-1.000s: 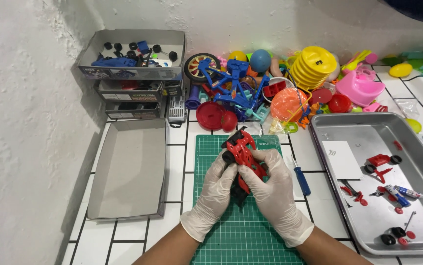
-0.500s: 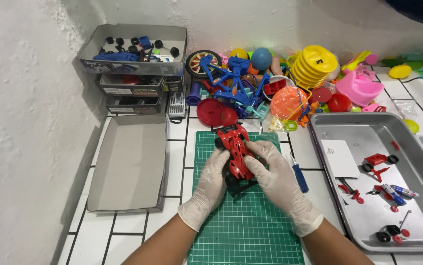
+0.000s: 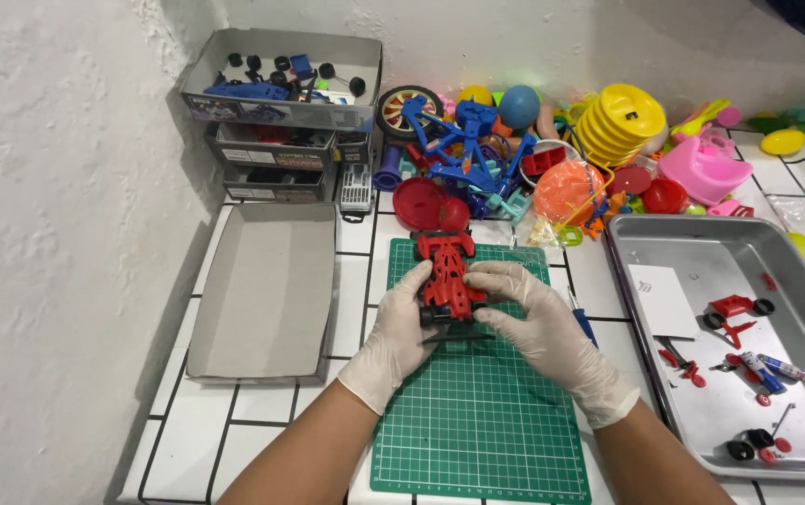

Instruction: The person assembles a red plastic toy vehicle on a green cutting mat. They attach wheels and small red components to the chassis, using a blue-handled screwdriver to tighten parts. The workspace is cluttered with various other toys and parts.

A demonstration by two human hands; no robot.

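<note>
Both gloved hands, left [image 3: 401, 329] and right [image 3: 538, 323], clasp the red car [image 3: 446, 274] on the green mat [image 3: 477, 421]. Uneven squeezing may snap thin parts or drop small pieces.

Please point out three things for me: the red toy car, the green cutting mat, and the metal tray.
Red toy car [image 3: 446, 271], head view, on the middle of its red body.
Green cutting mat [image 3: 477, 430], head view, on its bare lower part.
Metal tray [image 3: 702, 245], head view, on its bare floor near the far rim.
</note>
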